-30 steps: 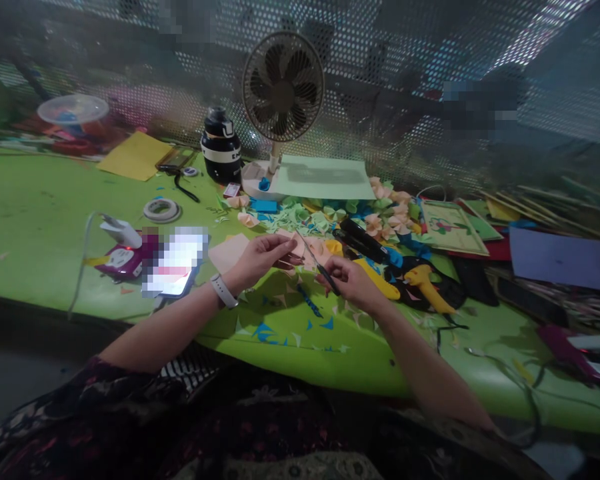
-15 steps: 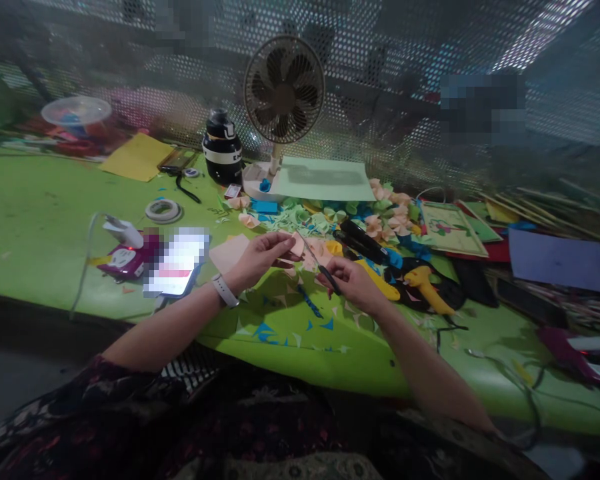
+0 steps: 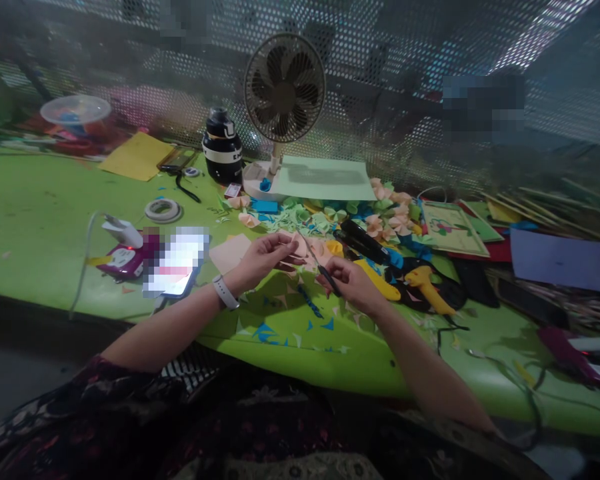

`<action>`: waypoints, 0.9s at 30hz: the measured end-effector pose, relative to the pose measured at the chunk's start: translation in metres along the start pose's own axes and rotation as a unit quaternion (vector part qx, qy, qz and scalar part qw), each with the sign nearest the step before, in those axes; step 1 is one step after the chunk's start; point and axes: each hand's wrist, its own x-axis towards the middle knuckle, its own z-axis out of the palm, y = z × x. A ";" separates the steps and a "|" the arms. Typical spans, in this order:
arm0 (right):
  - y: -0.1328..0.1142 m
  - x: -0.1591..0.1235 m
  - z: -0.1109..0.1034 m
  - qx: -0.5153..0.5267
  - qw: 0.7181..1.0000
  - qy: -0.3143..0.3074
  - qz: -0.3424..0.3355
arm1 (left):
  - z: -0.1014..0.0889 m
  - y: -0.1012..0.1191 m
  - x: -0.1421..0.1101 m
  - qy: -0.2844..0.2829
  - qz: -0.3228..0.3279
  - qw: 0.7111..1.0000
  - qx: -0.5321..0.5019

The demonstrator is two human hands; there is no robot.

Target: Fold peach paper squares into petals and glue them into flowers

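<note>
Between thumb and fingers, my left hand (image 3: 270, 255) pinches a small piece of peach paper (image 3: 299, 245). My right hand (image 3: 349, 283) is closed around the dark handles of a pair of scissors (image 3: 326, 273), whose thin blades point up and left to the edge of that paper. Whether the blades are cutting into it I cannot tell. Under and behind the hands lie more peach paper pieces (image 3: 320, 251). A flat peach sheet (image 3: 229, 253) rests just left of my left hand. Blue paper scraps (image 3: 265, 333) are scattered on the green table (image 3: 300, 363) below the hands.
A black stapler (image 3: 361, 241) and yellow glue gun (image 3: 425, 283) lie right of my right hand. Behind are heaped paper flowers (image 3: 390, 217), a fan (image 3: 284, 90) and a black bottle (image 3: 222, 150). To the left are a lit phone (image 3: 176, 263) and a tape roll (image 3: 163, 211).
The peach paper in my left hand has turned slightly against the scissors. Both hands stay in nearly the same place.
</note>
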 end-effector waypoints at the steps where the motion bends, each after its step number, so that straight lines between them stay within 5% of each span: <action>1: 0.000 0.000 0.000 -0.003 1.000 0.003 -0.001 | 0.000 0.000 0.000 0.000 0.001 1.000 0.000; 27: -0.004 -0.004 -0.004 -0.027 1.000 0.013 -0.009 | -0.005 0.002 0.002 -0.001 0.009 0.999 0.031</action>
